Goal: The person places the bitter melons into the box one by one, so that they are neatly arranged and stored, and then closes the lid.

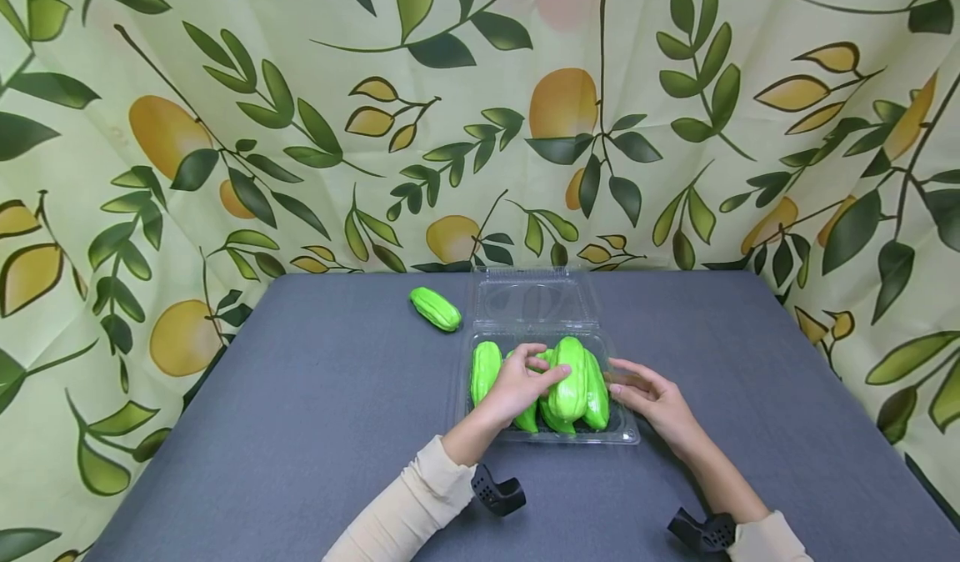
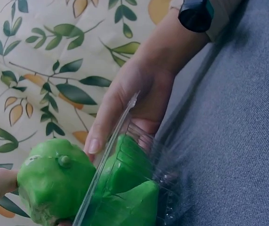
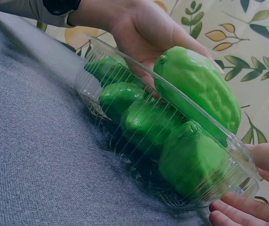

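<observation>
My left hand [image 1: 521, 385] holds a bright green ridged gourd [image 1: 568, 378] between thumb and fingers, over a transparent plastic clamshell box [image 1: 628, 437]. In the left wrist view, the held gourd [image 2: 54, 181] shows its stem nub, and part of it overlaps the box rim. Several more green gourds [image 3: 191, 162] lie inside the box, one of them along its left side [image 1: 486, 370]. At the box's right wall is my right hand [image 1: 660, 408], fingers extended; the right wrist view shows its fingertips [image 3: 224, 209] right at the box's end.
Another green gourd [image 1: 436, 309] lies on the grey cloth-covered table [image 1: 337, 429], left of the box's raised lid [image 1: 534, 295]. A curtain [image 1: 480, 128] printed with leaves and fruit surrounds the table. Black wrist mounts [image 1: 498, 494] sit on both forearms.
</observation>
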### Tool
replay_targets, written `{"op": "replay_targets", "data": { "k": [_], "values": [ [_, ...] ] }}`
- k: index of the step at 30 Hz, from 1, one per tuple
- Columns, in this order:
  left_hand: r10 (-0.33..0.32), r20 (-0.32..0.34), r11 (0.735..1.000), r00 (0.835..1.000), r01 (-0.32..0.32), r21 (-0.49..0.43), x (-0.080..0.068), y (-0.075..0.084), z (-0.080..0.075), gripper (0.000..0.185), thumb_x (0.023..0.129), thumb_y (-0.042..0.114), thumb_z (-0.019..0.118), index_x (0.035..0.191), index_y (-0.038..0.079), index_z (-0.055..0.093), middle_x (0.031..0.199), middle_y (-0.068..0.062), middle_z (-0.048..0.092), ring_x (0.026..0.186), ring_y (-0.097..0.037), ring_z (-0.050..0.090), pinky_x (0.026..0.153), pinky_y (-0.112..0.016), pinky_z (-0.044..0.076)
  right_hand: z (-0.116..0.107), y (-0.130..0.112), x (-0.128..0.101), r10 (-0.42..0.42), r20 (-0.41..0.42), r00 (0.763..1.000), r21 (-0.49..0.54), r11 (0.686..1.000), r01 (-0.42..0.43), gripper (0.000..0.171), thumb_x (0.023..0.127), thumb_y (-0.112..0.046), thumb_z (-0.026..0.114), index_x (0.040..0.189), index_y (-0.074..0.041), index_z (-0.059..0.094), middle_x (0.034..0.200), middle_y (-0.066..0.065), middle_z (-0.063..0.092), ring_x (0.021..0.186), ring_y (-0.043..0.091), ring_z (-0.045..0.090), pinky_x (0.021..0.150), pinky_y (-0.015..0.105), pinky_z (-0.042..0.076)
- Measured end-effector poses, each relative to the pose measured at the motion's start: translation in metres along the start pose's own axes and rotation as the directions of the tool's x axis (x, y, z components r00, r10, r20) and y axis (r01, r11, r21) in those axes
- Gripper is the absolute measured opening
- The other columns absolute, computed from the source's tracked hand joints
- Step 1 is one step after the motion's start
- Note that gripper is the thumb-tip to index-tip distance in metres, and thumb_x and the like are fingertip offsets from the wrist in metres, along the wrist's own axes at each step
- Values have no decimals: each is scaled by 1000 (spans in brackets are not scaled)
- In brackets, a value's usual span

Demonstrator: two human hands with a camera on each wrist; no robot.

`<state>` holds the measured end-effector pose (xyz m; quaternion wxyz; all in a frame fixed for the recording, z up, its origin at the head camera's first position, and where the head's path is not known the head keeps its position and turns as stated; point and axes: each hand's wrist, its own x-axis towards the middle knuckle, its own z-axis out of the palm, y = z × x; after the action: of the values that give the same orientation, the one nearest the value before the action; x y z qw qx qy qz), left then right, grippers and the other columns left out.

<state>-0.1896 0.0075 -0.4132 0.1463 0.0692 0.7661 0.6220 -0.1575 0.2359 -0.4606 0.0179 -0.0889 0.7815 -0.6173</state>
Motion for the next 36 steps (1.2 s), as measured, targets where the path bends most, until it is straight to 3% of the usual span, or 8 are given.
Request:
{"op": "replay_targets", "data": {
  "k": [15,20,28,36],
  "values": [
    [-36,-2,999,999,36,-9,0,5,5,57,88,23,69,134,-3,46,111,-19,61,68,-14,59,69,-28,57,0,-1,0,4,3,1000,6,1000,-4,50,96,-14,58,138,9,42,105,-27,64,97,-11,63,80,10,53],
    [-12,-12,1000,1000,12,7,0,4,6,53,90,23,67,131,-4,48,107,-20,63,64,-13,59,65,-28,58,0,1,1,0,2,1000,10,1000,0,50,96,-13,58,137,9,42,105,-25,65,97,-11,63,80,9,53],
    [30,38,999,999,-30,10,-4,3,5,40,92,17,63,123,-7,52,99,-24,67,60,-12,62,60,-29,60,-1,2,1,-17,7,1000,9,1000,17,49,96,-13,58,138,9,42,106,-27,65,98,-11,63,80,10,54],
    [27,15,999,1000,-26,-21,-2,2,7,36,93,15,63,120,-7,55,94,-22,67,59,-11,63,59,-27,60,0,2,1,-12,9,1000,16,1000,11,49,96,-12,57,137,10,41,104,-28,65,97,-10,64,80,10,54]
  ]
}}
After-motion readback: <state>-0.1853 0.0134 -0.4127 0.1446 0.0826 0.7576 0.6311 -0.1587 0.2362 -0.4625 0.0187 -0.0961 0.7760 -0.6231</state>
